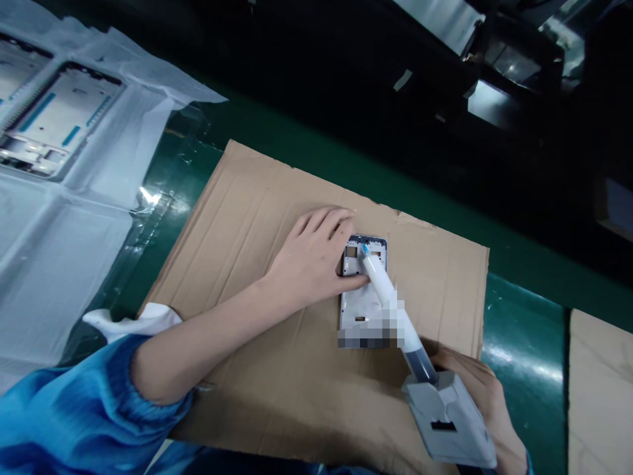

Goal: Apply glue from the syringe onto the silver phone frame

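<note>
Probably light, stiff and slick, the phone frame (pixel 356 303) lies near the middle of the cardboard (pixel 435 303); hold its edges. At its ten o'clock, the left hand (pixel 311 257) is spread, thumb (pixel 353 283) on it. At four o'clock, the right hand (pixel 487 392) grips the tube gun (pixel 448 412).

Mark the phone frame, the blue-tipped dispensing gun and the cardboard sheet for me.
Phone frame (pixel 356 303): head view, on its pale inner panel, below the thumb.
Blue-tipped dispensing gun (pixel 442 409): head view, on its grey body.
Cardboard sheet (pixel 297 369): head view, on a bare patch below the forearm.
</note>
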The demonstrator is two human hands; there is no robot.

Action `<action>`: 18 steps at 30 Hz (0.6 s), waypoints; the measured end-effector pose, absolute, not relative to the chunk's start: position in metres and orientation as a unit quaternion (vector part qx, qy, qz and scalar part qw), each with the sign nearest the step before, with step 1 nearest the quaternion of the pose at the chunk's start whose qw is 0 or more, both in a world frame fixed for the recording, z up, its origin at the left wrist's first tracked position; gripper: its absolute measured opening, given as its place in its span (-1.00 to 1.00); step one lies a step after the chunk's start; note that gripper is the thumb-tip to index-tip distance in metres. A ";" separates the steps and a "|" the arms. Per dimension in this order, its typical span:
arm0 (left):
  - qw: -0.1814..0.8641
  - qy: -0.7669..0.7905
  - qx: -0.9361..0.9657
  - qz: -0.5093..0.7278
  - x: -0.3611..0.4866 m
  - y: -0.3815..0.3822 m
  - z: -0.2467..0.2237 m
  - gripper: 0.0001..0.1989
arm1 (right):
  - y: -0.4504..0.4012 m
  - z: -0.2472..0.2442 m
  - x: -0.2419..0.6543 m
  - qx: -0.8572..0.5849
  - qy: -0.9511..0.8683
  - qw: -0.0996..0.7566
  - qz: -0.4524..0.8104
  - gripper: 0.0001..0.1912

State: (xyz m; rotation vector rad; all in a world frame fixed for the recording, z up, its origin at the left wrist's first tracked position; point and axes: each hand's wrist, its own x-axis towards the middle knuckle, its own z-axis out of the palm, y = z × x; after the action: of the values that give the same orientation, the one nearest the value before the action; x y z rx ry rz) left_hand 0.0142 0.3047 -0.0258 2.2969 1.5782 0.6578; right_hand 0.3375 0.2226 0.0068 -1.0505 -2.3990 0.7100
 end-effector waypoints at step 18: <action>0.151 0.547 0.793 0.223 0.014 0.305 -0.024 -0.41 | 0.223 0.011 0.335 -0.382 -0.866 0.206 0.248 -0.84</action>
State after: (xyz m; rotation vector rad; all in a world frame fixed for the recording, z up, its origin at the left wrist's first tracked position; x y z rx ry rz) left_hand 0.0141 0.3045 -0.0244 2.2768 1.5691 0.6395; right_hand 0.3352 0.2231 0.0110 -1.0631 -2.4133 0.6907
